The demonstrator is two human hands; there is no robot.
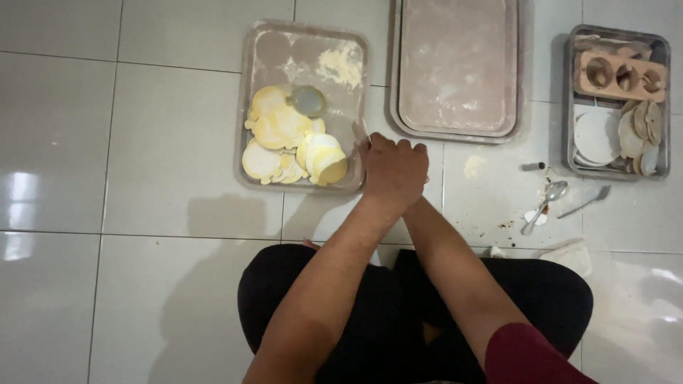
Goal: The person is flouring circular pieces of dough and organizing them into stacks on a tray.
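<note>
My left hand [392, 169] lies palm down with its fingers closed together, just right of the tray of dough discs. It is stacked on my right hand, which is almost wholly hidden beneath it; only my right forearm [434, 231] shows. Both press down on the floor tiles. A small pale tip [362, 131] pokes out past the left hand's fingers; what it belongs to is hidden. The metal tray [265, 43] beside the hands holds several round yellow-white dough discs [288, 139] and one grey disc [307, 101].
A floured, bare tray [455, 67] lies beyond the hands. At the right a smaller tray [570, 107] holds a wooden mould [619, 75] and pale discs. A spoon [544, 203], a fork [585, 203] and a cloth [569, 254] lie on the tiles. My crossed legs [384, 320] are below.
</note>
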